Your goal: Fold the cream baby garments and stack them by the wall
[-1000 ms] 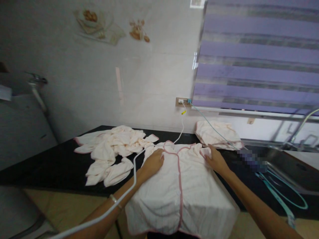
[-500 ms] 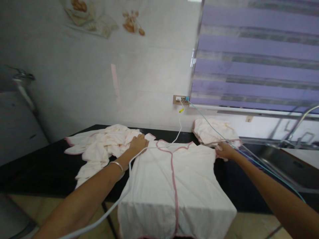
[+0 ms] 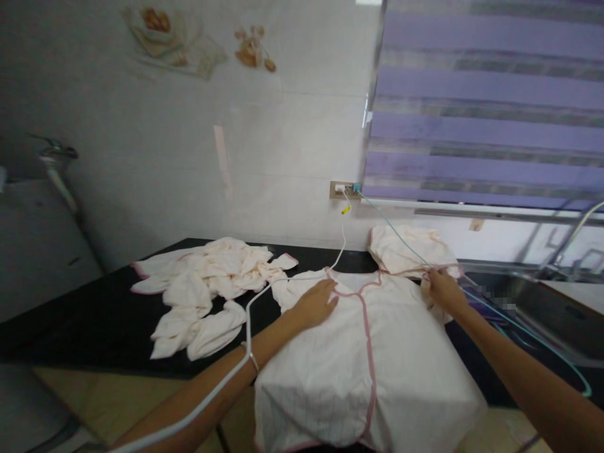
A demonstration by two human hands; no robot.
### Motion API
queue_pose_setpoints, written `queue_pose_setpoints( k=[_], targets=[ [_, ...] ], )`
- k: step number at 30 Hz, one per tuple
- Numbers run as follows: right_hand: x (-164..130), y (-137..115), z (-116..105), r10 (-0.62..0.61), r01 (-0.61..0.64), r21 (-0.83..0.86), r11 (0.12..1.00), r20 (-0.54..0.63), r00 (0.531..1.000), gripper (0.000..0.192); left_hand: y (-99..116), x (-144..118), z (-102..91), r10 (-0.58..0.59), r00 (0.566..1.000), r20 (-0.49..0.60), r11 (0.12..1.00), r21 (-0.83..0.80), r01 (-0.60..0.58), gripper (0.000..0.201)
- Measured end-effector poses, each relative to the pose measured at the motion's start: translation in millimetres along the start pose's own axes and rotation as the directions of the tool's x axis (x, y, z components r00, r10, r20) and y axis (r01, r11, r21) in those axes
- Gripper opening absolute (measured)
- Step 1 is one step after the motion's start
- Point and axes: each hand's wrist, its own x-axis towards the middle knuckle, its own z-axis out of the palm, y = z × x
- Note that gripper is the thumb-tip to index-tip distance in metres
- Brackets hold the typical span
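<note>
A loose heap of pale garments (image 3: 207, 296) lay on the surface (image 3: 94, 314) to the left of your work, well apart from your left hand (image 3: 315, 303). A folded stack of the same cloth (image 3: 410, 250) sat at the rear right, just beside your right hand (image 3: 442, 290). A white cable (image 3: 250, 314) ran from the wall socket (image 3: 343, 189) down across the surface and over your left forearm; a teal cable (image 3: 519, 324) ran from the same socket over the folded stack and past your right wrist toward the sink (image 3: 557, 308).

The white garment with pink trim (image 3: 372, 365) lay spread flat in front of you, between your two hands. Its long axis ran from the neckline at the rear to the hem at the near edge, where the cloth hung over the surface. The pink front seam curved down the middle.

Your left hand lay flat and open, palm down, on the garment's left shoulder. Your right-hand grip was closed on the cloth at the right shoulder edge.

The surface was dark and glossy. Behind it stood a pale tiled wall (image 3: 212, 157), with a purple striped blind (image 3: 486, 107) at the right.
</note>
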Motion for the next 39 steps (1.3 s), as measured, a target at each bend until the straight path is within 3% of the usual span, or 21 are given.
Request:
queue_pose_setpoints(
  k=[4, 9, 11, 14, 17, 19, 21, 23, 28, 33, 39],
  targets=[
    [-8, 9, -11, -0.006, 0.005, -0.072, 0.997, -0.023, 1.0, 0.028, -9, -9, 17.5, -0.114, 0.983, 0.145, 0.988, 0.124, 0.097, 0.062],
    [-20, 19, -23, 0.125, -0.177, -0.241, 0.954, -0.215, 0.969, 0.035, -35, -11, 6.7, -0.215, 0.969, 0.123, 0.949, 0.26, 0.178, 0.064],
    [-25, 5, -24, 0.046, -0.105, -0.215, 0.971, -0.26, 0.964, 0.044, -40, -8, -0.2, -0.194, 0.98, 0.048, 0.941, 0.29, 0.172, 0.06],
    [-36, -39, -15, -0.155, 0.156, -0.018, 0.988, -0.236, 0.959, 0.056, -45, -4, -2.7, -0.182, 0.982, -0.055, 0.93, 0.315, 0.19, 0.053],
    [-52, -87, 7, -0.34, 0.371, 0.258, 0.892, -0.159, 0.927, 0.062, -51, -5, 3.4, -0.308, 0.951, -0.028, 0.894, 0.335, 0.299, 0.057],
    [-62, -107, 22, -0.397, 0.403, 0.349, 0.846, -0.09, 0.913, 0.06, -58, -8, 6.2, -0.386, 0.922, 0.018, 0.871, 0.337, 0.358, 0.062],
    [-66, -111, 31, -0.403, 0.39, 0.365, 0.845, -0.044, 0.914, 0.058, -66, -13, 4.3, -0.443, 0.895, 0.051, 0.856, 0.322, 0.406, 0.067],
    [-67, -102, 34, -0.376, 0.36, 0.329, 0.873, -0.016, 0.927, 0.06, -74, -17, -1.7, -0.472, 0.878, 0.078, 0.848, 0.312, 0.428, 0.073],
    [-59, -56, 38, -0.239, 0.223, 0.203, 0.953, 0.053, 0.97, 0.064, -87, -23, -13.0, -0.412, 0.909, 0.063, 0.86, 0.357, 0.365, 0.081],
    [-49, -16, 47, -0.282, 0.272, 0.249, 0.93, 0.002, 0.96, 0.061, -89, -24, -9.4, -0.394, 0.918, 0.045, 0.856, 0.382, 0.349, 0.077],
    [-44, 26, 37, -0.185, 0.18, 0.13, 0.975, 0.031, 0.982, 0.056, -90, -25, -6.7, -0.389, 0.92, 0.036, 0.852, 0.393, 0.345, 0.074]
  ],
)
